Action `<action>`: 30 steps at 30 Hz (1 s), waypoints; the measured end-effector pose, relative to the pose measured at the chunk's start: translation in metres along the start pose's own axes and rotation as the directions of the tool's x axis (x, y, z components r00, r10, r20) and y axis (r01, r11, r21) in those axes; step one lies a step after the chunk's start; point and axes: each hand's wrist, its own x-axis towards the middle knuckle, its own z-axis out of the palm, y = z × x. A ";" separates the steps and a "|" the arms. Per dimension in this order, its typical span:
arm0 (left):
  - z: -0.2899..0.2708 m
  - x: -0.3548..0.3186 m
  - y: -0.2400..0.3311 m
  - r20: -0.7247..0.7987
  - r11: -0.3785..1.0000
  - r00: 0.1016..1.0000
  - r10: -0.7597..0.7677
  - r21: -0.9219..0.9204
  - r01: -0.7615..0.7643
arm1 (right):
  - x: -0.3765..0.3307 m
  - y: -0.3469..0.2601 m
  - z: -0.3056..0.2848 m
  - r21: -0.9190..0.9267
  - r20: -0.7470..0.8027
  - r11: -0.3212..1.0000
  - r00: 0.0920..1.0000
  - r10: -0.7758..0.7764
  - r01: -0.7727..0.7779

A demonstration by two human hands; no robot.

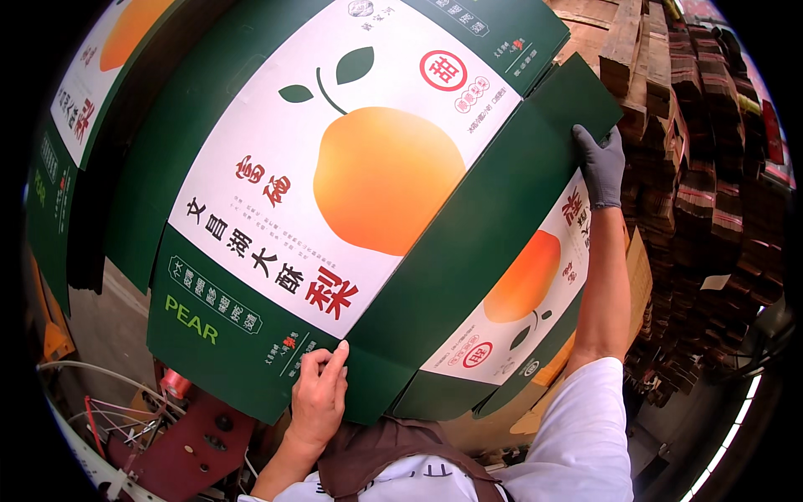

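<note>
flat glossy cardboard carton [335, 192], bare left hand [318, 393] pinching edge, gloved right hand [600, 163] gripping flap

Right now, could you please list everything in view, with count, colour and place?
Flat printed cardboard carton sheet: one, green and white with an orange fruit picture, centre, held up.
Further printed carton sheets: at least two, same colours, lower right and upper left.
Stacked brown cardboard bundles: many, right side.
Red metal machine: one, lower left.
Left hand: bare, on the sheet's near edge.
Right hand: grey glove, gripping the far right corner.
</note>
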 end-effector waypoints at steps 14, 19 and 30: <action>0.001 -0.002 -0.002 0.010 1.000 1.000 -0.006 -0.007 0.006 | 0.006 0.017 -0.002 0.031 0.023 1.000 1.000 0.001 -0.002; 0.002 -0.002 -0.003 -0.002 1.000 1.000 -0.001 -0.003 0.001 | 0.005 0.018 0.002 -0.025 -0.008 0.999 1.000 0.026 -0.026; 0.003 -0.002 -0.002 -0.001 1.000 1.000 0.003 -0.006 -0.003 | -0.024 -0.013 0.030 -0.772 -0.006 0.604 0.948 -0.319 0.199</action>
